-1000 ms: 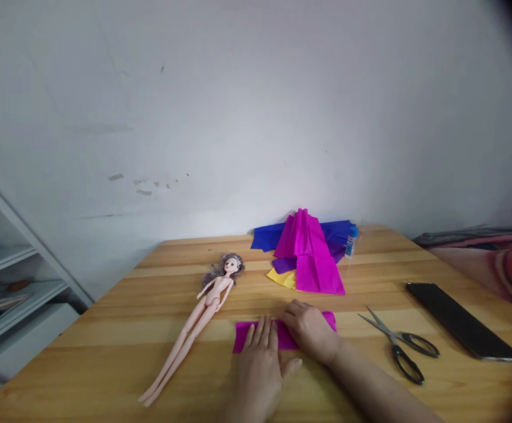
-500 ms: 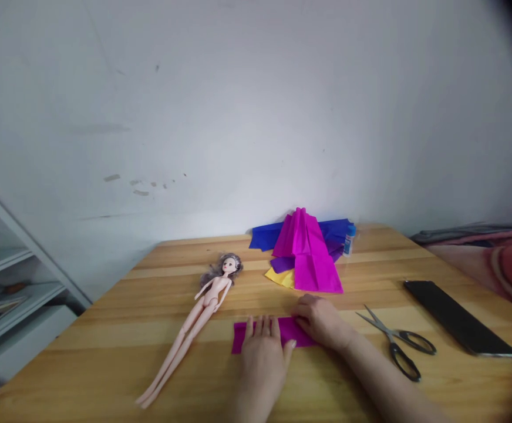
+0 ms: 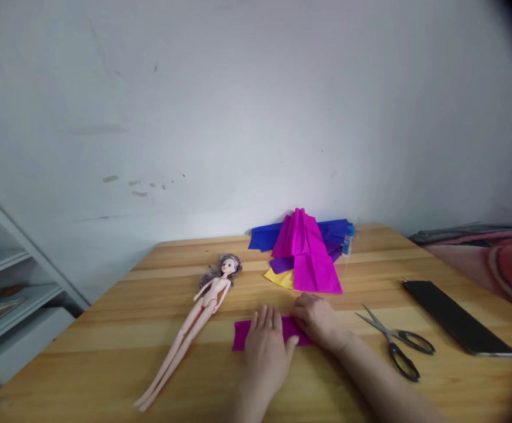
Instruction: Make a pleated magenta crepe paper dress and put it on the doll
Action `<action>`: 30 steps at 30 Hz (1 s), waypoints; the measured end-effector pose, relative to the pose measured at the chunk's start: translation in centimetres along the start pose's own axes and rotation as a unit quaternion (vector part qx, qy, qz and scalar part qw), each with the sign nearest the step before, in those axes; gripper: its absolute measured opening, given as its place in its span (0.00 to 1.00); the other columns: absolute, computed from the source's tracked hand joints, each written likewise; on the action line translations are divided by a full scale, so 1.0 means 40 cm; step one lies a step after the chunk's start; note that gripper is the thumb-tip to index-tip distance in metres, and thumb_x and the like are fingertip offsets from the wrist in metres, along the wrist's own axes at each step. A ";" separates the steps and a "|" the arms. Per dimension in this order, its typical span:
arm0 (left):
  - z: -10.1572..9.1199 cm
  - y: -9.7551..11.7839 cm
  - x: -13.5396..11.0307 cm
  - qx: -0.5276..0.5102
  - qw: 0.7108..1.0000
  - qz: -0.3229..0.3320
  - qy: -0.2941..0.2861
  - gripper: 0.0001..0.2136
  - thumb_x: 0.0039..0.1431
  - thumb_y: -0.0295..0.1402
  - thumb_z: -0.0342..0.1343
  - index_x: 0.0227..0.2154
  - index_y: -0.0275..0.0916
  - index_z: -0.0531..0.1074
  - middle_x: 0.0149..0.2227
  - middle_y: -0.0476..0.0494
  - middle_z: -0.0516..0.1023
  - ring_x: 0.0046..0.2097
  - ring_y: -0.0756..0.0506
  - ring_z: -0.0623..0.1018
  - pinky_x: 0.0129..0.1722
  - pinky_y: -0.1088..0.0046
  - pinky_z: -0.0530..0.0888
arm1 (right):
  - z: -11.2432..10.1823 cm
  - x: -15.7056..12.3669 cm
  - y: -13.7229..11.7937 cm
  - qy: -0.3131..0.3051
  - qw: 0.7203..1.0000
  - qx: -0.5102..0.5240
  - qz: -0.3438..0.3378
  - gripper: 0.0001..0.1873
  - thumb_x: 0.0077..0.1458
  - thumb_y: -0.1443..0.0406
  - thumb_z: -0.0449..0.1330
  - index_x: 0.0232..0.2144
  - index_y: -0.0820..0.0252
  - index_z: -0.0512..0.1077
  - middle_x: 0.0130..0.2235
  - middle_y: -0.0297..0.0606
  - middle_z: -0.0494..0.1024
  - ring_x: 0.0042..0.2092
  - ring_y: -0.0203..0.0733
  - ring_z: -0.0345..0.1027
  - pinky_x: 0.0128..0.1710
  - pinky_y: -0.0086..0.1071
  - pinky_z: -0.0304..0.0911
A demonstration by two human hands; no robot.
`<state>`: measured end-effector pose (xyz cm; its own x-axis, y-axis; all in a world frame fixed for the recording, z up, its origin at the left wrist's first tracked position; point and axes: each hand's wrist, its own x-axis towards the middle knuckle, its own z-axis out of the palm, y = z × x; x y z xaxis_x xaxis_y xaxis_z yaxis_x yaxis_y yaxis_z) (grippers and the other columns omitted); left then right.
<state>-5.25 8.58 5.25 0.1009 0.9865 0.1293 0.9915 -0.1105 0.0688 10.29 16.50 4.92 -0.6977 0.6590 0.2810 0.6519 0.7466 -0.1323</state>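
Observation:
A folded strip of magenta paper (image 3: 241,335) lies flat on the wooden table (image 3: 106,364) in front of me. My left hand (image 3: 266,347) rests palm down on its middle, fingers stretched out and together. My right hand (image 3: 316,319) presses on the strip's right end with curled fingers. Only the strip's left end and a bit between the hands show. An unclothed doll (image 3: 198,317) with grey-brown hair lies on its back just left of the strip, apart from both hands.
A heap of magenta, blue, purple and yellow paper sheets (image 3: 305,251) sits at the table's far edge, with a glue stick (image 3: 348,239) beside it. Scissors (image 3: 394,342) and a black phone (image 3: 455,318) lie to the right. Grey shelves (image 3: 4,282) stand at the left.
My right hand slid left along the strip, and the strip's right end no longer shows beyond it. My left hand moved slightly forward over the strip.

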 end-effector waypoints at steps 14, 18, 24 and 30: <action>0.001 0.001 -0.011 -0.056 0.997 0.023 -0.048 0.28 0.60 0.41 0.44 0.58 0.27 0.58 0.62 0.32 0.55 0.64 0.38 0.53 0.63 0.57 0.54 | -0.015 -0.001 -0.020 -0.009 0.999 -0.042 -0.026 0.10 0.60 0.65 0.53 0.29 0.59 0.72 0.33 0.37 0.74 0.38 0.40 0.61 0.35 0.33 0.52; 0.010 -0.005 -0.012 -0.056 0.997 0.032 -0.044 0.28 0.60 0.43 0.43 0.58 0.28 0.58 0.62 0.33 0.56 0.64 0.37 0.54 0.62 0.56 0.54 | -0.019 -0.002 -0.024 -0.022 0.998 -0.043 -0.029 0.12 0.61 0.63 0.52 0.30 0.60 0.73 0.34 0.39 0.74 0.37 0.40 0.61 0.35 0.33 0.52; 0.024 -0.008 -0.014 -0.049 0.998 0.033 -0.036 0.29 0.61 0.44 0.43 0.59 0.28 0.58 0.62 0.33 0.55 0.64 0.38 0.54 0.63 0.57 0.54 | -0.034 -0.004 -0.029 -0.039 0.996 -0.060 -0.045 0.11 0.60 0.64 0.53 0.29 0.60 0.73 0.33 0.39 0.73 0.38 0.41 0.61 0.34 0.33 0.52; 0.017 -0.007 -0.014 -0.046 0.997 0.037 -0.039 0.26 0.62 0.45 0.41 0.58 0.35 0.61 0.63 0.35 0.56 0.64 0.36 0.53 0.61 0.55 0.55 | -0.039 -0.003 -0.034 -0.045 0.995 -0.067 -0.051 0.10 0.60 0.64 0.53 0.30 0.60 0.72 0.34 0.40 0.74 0.38 0.42 0.62 0.35 0.33 0.53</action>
<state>-5.53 8.14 4.51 0.1841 0.9811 0.0599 0.9695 -0.1913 0.1533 9.95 15.27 6.57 -0.7820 0.5903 0.2002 0.6060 0.7952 0.0225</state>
